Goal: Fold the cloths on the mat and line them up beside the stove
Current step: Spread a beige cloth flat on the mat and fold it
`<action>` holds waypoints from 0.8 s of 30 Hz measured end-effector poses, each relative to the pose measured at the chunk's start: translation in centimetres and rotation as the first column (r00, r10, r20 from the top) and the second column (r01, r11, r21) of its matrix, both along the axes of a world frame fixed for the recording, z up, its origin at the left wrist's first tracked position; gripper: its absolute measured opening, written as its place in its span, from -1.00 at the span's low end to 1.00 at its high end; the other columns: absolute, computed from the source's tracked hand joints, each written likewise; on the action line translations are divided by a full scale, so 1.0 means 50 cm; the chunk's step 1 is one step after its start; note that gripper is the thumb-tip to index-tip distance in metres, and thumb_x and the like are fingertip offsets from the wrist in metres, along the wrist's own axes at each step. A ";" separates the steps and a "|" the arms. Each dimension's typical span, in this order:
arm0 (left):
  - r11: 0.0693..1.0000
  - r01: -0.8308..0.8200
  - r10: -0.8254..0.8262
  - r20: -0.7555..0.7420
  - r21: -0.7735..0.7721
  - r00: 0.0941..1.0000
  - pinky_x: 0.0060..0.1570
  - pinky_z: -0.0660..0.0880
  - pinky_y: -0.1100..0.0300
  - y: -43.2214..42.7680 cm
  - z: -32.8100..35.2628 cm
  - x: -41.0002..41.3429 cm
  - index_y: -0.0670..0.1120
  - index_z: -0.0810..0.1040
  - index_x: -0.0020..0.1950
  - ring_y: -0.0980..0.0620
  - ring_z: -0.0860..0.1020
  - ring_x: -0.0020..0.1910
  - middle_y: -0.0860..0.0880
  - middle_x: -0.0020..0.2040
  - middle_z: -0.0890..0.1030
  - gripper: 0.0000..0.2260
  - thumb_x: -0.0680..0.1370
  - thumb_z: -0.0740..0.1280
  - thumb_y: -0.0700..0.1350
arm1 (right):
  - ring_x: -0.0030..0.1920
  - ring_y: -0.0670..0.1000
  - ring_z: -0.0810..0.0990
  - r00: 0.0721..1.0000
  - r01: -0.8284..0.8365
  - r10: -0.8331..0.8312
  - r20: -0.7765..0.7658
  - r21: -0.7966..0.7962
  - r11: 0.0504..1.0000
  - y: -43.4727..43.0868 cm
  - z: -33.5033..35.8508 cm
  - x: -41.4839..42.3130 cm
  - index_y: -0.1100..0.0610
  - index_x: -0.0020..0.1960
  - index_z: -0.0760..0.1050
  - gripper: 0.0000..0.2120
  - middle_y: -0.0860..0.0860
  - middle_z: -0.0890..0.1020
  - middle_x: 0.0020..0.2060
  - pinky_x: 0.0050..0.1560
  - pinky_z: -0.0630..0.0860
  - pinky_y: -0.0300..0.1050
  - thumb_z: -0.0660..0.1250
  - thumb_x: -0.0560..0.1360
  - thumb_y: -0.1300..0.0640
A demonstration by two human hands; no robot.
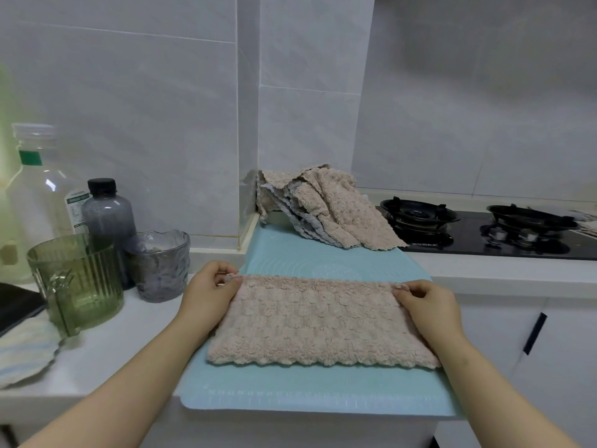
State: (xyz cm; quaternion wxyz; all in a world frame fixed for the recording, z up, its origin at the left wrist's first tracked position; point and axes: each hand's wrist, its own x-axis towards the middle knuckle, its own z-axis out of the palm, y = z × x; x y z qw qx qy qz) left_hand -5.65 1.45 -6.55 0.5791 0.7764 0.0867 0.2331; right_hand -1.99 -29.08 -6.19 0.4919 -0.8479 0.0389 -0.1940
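Pink fleece cloth (318,321) flat on teal silicone mat (284,389); left hand (210,292) and right hand (426,302) pinch far corners. Keep edges matched, tension even, crease square.

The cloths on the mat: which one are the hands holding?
The flat beige cloth in front; the left hand and right hand pinch its far corners. The other cloths lie heaped, untouched, by the stove.

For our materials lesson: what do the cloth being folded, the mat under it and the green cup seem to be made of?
Cloth: likely plush microfibre; fuzzy, matte, tufted pile. Mat: probably silicone; thin, smooth, matte pale blue with printed rulings. Green cup: glass or clear plastic, unclear which; see-through, ribbed, glossy.
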 end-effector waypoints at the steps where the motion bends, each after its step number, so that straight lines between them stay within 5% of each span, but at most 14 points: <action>1: 0.998 0.026 -0.026 0.000 -0.060 1.000 -0.30 0.37 0.29 -0.002 0.003 0.000 -0.05 0.49 -0.14 0.05 0.47 -0.23 -0.05 -0.19 0.57 -0.89 0.52 0.32 -0.24 | -0.28 -0.07 0.53 1.000 -0.005 0.005 -0.004 0.026 1.000 0.001 0.004 0.008 0.11 -0.21 0.55 -0.91 0.04 0.62 -0.26 -0.27 0.36 -0.16 0.39 0.46 0.17; 5: 0.973 0.127 -0.140 -0.058 -0.191 0.988 -0.31 0.39 0.22 0.005 0.023 0.018 -0.10 0.49 -0.05 0.03 0.47 -0.30 -0.08 -0.27 0.54 -0.91 0.54 0.30 -0.28 | -0.28 0.00 0.51 0.999 0.012 -0.016 0.046 0.099 0.995 0.006 0.033 0.043 0.08 -0.23 0.43 -0.84 0.20 0.63 -0.09 -0.23 0.37 -0.13 0.37 0.47 0.20; 7: 0.995 0.097 -0.093 -0.139 0.023 0.986 -0.25 0.39 0.18 0.009 0.035 0.036 -0.06 0.49 -0.02 0.01 0.47 -0.25 -0.04 -0.26 0.53 -0.91 0.54 0.29 -0.24 | -0.32 0.03 0.45 1.000 -0.018 0.017 0.009 0.050 0.999 0.008 0.050 0.050 0.13 -0.06 0.46 -0.93 0.17 0.59 -0.13 -0.32 0.34 -0.14 0.33 0.51 0.16; 8: 0.967 0.074 -0.026 -0.194 0.243 0.981 -0.14 0.42 0.14 0.005 0.042 0.041 -0.03 0.49 0.01 -0.02 0.50 -0.14 -0.04 -0.15 0.56 -0.89 0.54 0.28 -0.22 | -0.34 0.03 0.43 0.998 -0.045 0.045 -0.048 0.014 0.999 0.008 0.055 0.051 0.15 0.09 0.45 -0.83 0.12 0.56 -0.17 -0.34 0.33 -0.14 0.31 0.53 0.12; 10: 0.772 0.010 0.122 -0.163 0.635 0.979 0.14 0.38 0.09 -0.019 0.055 0.036 -0.02 0.46 0.18 -0.06 0.46 0.17 -0.04 0.18 0.53 -0.75 0.53 0.23 -0.23 | -0.15 0.08 0.50 0.976 -0.107 0.087 -0.202 -0.090 0.990 0.007 0.056 0.048 0.16 0.32 0.31 -0.59 0.08 0.54 -0.05 -0.20 0.37 -0.11 0.29 0.54 0.04; 13: 0.722 0.031 -0.073 0.032 0.692 0.997 0.32 0.20 0.17 -0.081 0.067 0.004 -0.04 0.43 0.27 0.03 0.29 0.37 0.03 0.34 0.40 -0.67 0.52 0.20 -0.26 | 0.19 0.13 0.45 0.932 -0.170 0.070 -0.355 -0.260 0.951 0.004 0.053 0.034 0.18 0.45 0.14 -0.42 0.14 0.42 0.30 0.04 0.35 -0.09 0.25 0.55 -0.02; 16: 0.582 0.353 -0.284 -0.223 0.733 0.932 0.46 0.01 0.13 -0.136 0.033 -0.015 0.04 0.25 0.44 0.05 0.01 0.52 0.05 0.51 0.16 -0.61 0.60 0.14 -0.04 | -0.07 0.08 0.50 0.908 -0.187 0.025 -0.418 -0.352 0.917 -0.002 0.046 0.015 0.19 0.21 0.32 -0.61 0.11 0.55 0.03 -0.06 0.41 -0.10 0.26 0.52 -0.04; 19: 0.340 0.535 -0.149 -0.517 0.774 0.843 0.49 -0.16 -0.03 -0.149 -0.003 -0.008 0.19 -0.06 0.51 0.00 -0.16 0.53 0.08 0.56 -0.10 -0.51 0.60 -0.06 0.21 | -0.42 0.00 0.38 0.905 -0.162 -0.011 -0.426 -0.367 0.916 -0.010 0.041 0.001 0.13 -0.32 0.27 -0.64 0.01 0.40 -0.46 -0.37 0.25 -0.14 0.34 0.46 -0.05; 24: 0.258 0.560 -0.096 -0.556 0.787 0.826 0.47 -0.22 -0.06 -0.153 -0.005 -0.005 0.23 -0.11 0.50 -0.03 -0.20 0.53 0.09 0.55 -0.16 -0.51 0.59 -0.12 0.25 | -0.44 -0.01 0.31 0.894 -0.156 -0.026 -0.448 -0.365 0.918 -0.007 0.048 -0.020 0.13 -0.39 0.24 -0.59 0.02 0.33 -0.48 -0.40 0.15 -0.13 0.39 0.43 -0.03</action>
